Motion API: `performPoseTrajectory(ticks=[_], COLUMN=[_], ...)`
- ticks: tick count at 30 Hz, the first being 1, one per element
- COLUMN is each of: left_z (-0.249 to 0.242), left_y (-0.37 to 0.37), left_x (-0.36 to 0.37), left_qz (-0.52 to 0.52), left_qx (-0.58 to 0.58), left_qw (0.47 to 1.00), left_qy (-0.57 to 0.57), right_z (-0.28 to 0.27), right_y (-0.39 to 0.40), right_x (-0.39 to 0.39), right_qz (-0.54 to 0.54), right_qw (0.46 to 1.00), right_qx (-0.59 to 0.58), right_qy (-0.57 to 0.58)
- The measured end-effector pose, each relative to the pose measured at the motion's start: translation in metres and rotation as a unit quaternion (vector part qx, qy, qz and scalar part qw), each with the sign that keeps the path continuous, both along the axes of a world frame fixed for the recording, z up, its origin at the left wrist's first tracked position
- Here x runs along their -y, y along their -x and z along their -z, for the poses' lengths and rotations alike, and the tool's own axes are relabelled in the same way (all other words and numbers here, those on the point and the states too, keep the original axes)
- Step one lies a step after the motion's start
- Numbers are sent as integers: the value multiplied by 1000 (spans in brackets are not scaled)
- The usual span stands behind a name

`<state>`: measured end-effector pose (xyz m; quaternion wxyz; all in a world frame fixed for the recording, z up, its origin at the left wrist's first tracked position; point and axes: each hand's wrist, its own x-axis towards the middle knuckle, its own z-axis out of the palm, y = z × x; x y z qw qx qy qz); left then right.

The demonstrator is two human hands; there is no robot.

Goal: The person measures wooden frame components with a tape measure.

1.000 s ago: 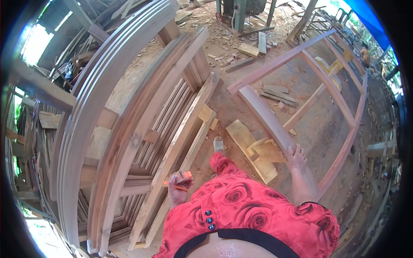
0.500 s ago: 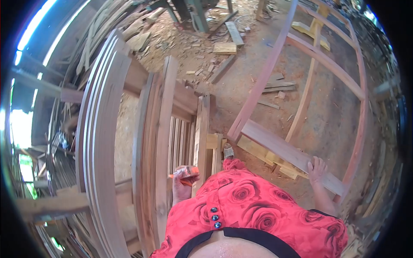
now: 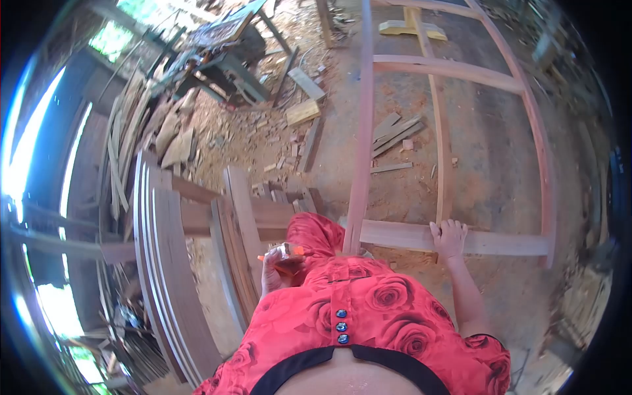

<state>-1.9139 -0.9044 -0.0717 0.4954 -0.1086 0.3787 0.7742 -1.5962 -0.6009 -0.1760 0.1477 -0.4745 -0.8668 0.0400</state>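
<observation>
My right hand [image 3: 449, 237] rests palm down on the near rail of a large reddish wooden frame [image 3: 366, 125] that lies flat on the dirt floor, fingers curled over the rail's far edge. My left hand [image 3: 278, 268] is held close to my body at waist height, closed around a small orange and silver object [image 3: 288, 251]; what it is I cannot tell. My red rose-patterned garment fills the bottom of the view.
Curved moulded wooden door frames [image 3: 161, 263] and panelled pieces lean at my left. Offcuts and planks [image 3: 394, 131] litter the sawdust floor ahead. A green-framed woodworking machine [image 3: 224, 52] stands at the far left back. More timber is stacked along the left wall.
The view has swung to the left, so the floor frame now runs straight ahead. My right hand stays on the frame's near rail; my left hand still holds the orange object.
</observation>
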Motion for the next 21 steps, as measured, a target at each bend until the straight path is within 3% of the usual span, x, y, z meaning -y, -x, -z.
performPoseTrajectory(ticks=[3, 7, 9, 10, 15, 17, 21], left_z=[-20, -11, 9, 7, 49, 65, 78], left_y=[20, 37, 56, 68, 109, 126, 156], left_x=[-58, -124, -153, -170, -248, -282, -334], left_qz=[59, 168, 287, 326, 408, 464, 472], left_qx=[-38, -46, 29, -29, -57, -86, -98], left_qw=[998, 984, 958, 945, 911, 880, 876], left_qy=[5, 35, -2, 2, 28, 49, 29], right_z=[-13, 0, 5, -8, -13, -24, -14], right_y=[5, 0, -1, 2, 16, 27, 53], right_x=[-8, -9, -7, -13, -21, -23, -16], right_qz=[17, 30, 48, 40, 55, 88, 176], right_qw=[1000, 999, 998, 998, 997, 994, 982], right_qx=[-15, -35, -45, -46, -42, -25, 52], right_qy=[10, -5, 0, 6, -20, 61, 48])
